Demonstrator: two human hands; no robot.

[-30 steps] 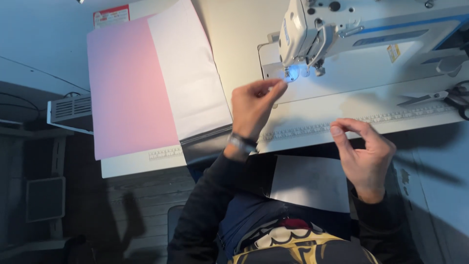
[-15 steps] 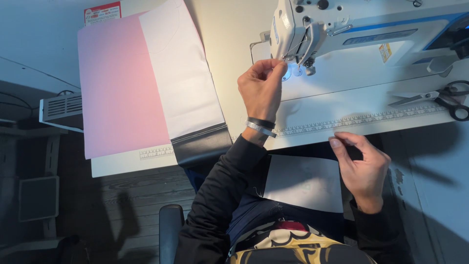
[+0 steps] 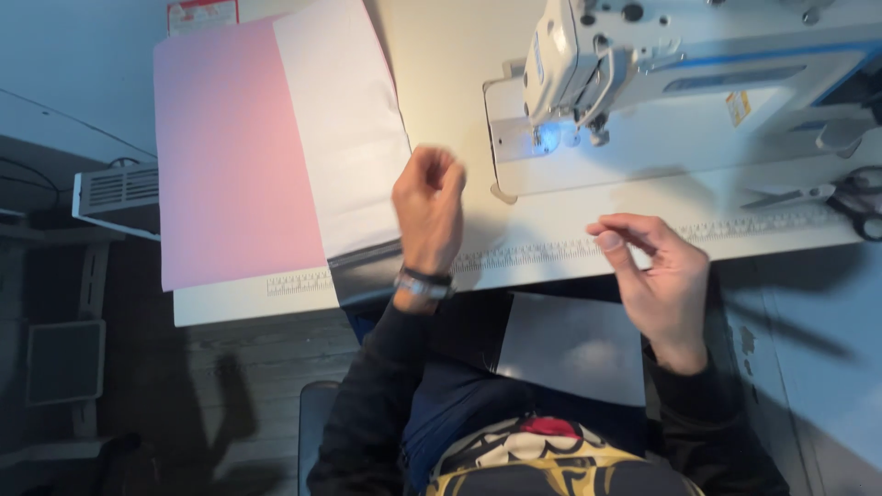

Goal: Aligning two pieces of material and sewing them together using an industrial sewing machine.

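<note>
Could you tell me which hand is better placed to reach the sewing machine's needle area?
Probably the left hand: it hovers just left of the sewing machine head. The right hand sits lower, at the table edge.

Both arms wear long dark sleeves (image 3: pixel 367 404) reaching the wrists. The left hand (image 3: pixel 429 207) carries a dark band with a silvery bracelet (image 3: pixel 423 283) at its wrist. The right hand (image 3: pixel 660 280) is bare. At the frame's bottom shows a yellow, red and black patterned garment (image 3: pixel 542 455).

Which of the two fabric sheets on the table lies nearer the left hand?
The white sheet; its edge runs beside the left hand, while the pink sheet lies farther left.
</note>
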